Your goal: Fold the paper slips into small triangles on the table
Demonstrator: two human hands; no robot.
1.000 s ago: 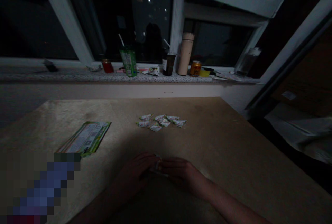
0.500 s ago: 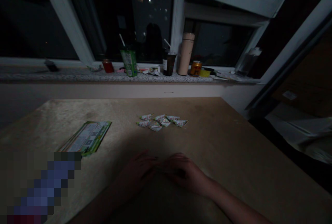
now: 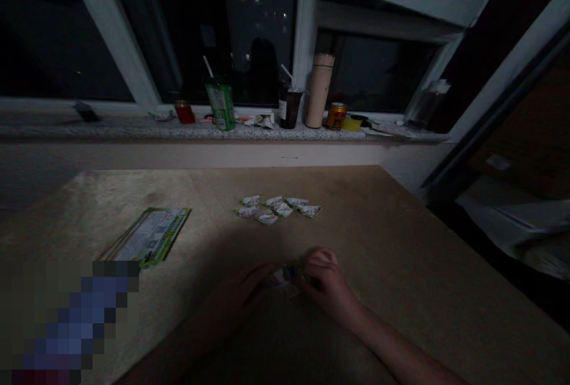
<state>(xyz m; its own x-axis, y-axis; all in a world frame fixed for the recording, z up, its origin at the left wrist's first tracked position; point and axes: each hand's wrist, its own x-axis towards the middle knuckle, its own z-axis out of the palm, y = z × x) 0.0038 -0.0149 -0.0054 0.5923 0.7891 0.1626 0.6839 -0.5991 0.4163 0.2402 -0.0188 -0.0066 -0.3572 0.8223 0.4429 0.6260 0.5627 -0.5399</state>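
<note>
In dim light, my left hand [image 3: 240, 293] and my right hand [image 3: 325, 281] meet over a small piece of printed paper [image 3: 285, 277] on the tan table [image 3: 401, 242]. The fingers of both hands pinch its edges; the right hand is curled into a loose fist above it. Farther out, at mid-table, lie several small folded paper pieces [image 3: 276, 209] in a loose cluster. To the left rests a stack of green printed leaflets [image 3: 149, 236].
On the stone window sill [image 3: 133, 131] stand a green cup with a straw [image 3: 221, 106], a dark cup [image 3: 289, 109], a tall beige flask [image 3: 319, 91], a red jar [image 3: 183, 113] and an orange can [image 3: 336, 116]. The table's right edge drops to a dark floor.
Both hands were pressed flat and close together on the table; now the right hand has lifted and curled, and the paper piece shows between the fingers.
</note>
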